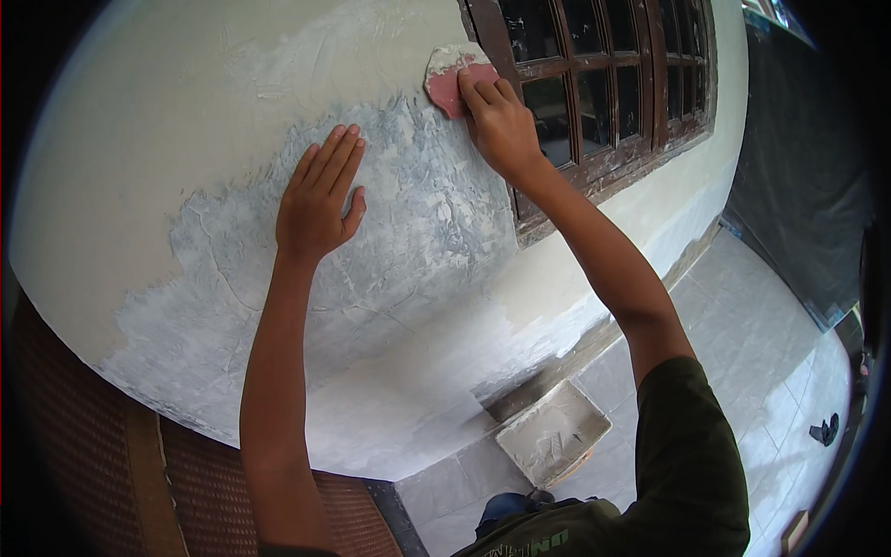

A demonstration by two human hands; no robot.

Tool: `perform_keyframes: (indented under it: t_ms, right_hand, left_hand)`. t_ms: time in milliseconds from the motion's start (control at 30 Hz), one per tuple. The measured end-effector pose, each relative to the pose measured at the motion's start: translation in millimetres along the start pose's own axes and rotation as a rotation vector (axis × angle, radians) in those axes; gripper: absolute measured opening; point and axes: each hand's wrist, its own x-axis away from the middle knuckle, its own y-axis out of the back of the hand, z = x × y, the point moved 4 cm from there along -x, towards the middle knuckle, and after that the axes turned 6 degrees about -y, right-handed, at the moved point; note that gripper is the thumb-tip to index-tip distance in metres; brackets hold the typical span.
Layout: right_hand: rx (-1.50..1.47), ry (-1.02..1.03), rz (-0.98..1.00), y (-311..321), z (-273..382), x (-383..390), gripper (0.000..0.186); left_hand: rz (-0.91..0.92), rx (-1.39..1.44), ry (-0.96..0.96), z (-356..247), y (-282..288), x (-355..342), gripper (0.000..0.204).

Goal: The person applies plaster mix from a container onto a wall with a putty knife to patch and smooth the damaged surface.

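A pale wall [278, 65] fills most of the head view, with a rough grey-white patch of plaster [418, 204] across its middle. My left hand [318, 200] is open against that patch, its fingers together and stretched upward, the thumb apart. In my right hand [506, 130] is a reddish-pink scraper [445, 90], pinched between fingers and thumb. Whitish putty [459, 54] coats its upper edge. The scraper is at the wall's surface, right beside the window frame and above the patch's upper right part. My palm hides part of its right side.
A brown wooden window [608, 88] with small panes borders the work area on the right. Below, a rectangular tray [557, 432] smeared with putty rests on the grey tiled floor [705, 325]. A woven brown panel [204, 483] lies lower left. A dark sheet [803, 158] hangs far right.
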Motion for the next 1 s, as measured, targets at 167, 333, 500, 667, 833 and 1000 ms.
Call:
perform_keyframes:
  t_ms: [167, 333, 500, 667, 833, 1000]
  right_hand:
    - [-0.168, -0.098, 0.224, 11.9, 50.3, 61.0, 0.057]
    - [-0.218, -0.139, -0.060, 37.8, 27.0, -4.1, 0.056]
    - [0.011, -0.147, 0.061, -1.4, 18.2, -0.8, 0.055]
    - [-0.176, -0.068, 0.251, 14.9, 75.0, 55.7, 0.054]
    - [-0.142, -0.204, -0.019, 33.8, 30.4, -21.3, 0.039]
    - [-0.014, -0.154, 0.199, -9.0, 48.3, 28.6, 0.048]
  left_hand:
    - [0.012, 0.001, 0.010, 2.3, 6.2, 6.2, 0.058]
    - [0.003, 0.005, 0.003, -3.4, 3.0, -0.5, 0.058]
    - [-0.006, 0.002, -0.004, -1.3, 2.3, -0.7, 0.058]
    - [0.013, 0.001, 0.004, 2.0, 4.6, 5.7, 0.058]
    - [-0.010, 0.005, -0.001, -1.8, 4.2, -0.8, 0.058]
    - [-0.004, -0.010, 0.002, 0.4, 3.0, 2.2, 0.056]
